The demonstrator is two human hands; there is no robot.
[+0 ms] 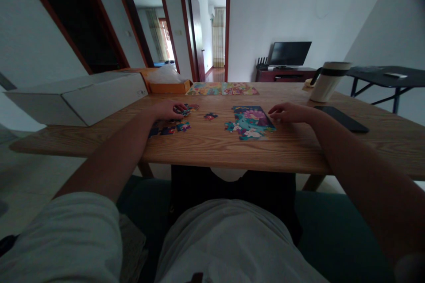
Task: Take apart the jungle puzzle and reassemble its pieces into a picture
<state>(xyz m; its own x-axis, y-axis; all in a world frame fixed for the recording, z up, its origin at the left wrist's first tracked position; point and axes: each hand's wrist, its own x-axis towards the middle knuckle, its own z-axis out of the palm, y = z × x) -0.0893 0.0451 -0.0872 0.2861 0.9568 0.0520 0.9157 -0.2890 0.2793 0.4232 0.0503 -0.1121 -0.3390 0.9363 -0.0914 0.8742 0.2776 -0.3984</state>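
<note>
A partly joined jigsaw puzzle (249,120) lies on the wooden table in front of me, with white rabbits and a pink-purple shape on teal. My right hand (288,112) rests at its right edge, fingers loosely bent and apart, with nothing visible in them. To the left, my left hand (169,110) is over a group of loose puzzle pieces (190,108), its fingers spread and touching some of them. More loose pieces (168,130) lie just below that hand. One single puzzle piece (210,116) sits between the group and the joined part.
Two colourful picture sheets (222,89) lie at the table's far edge. A long white box (83,95) and an orange box (169,87) stand at the left. On the right are a cream mug (328,83) and a dark flat tablet-like thing (341,118).
</note>
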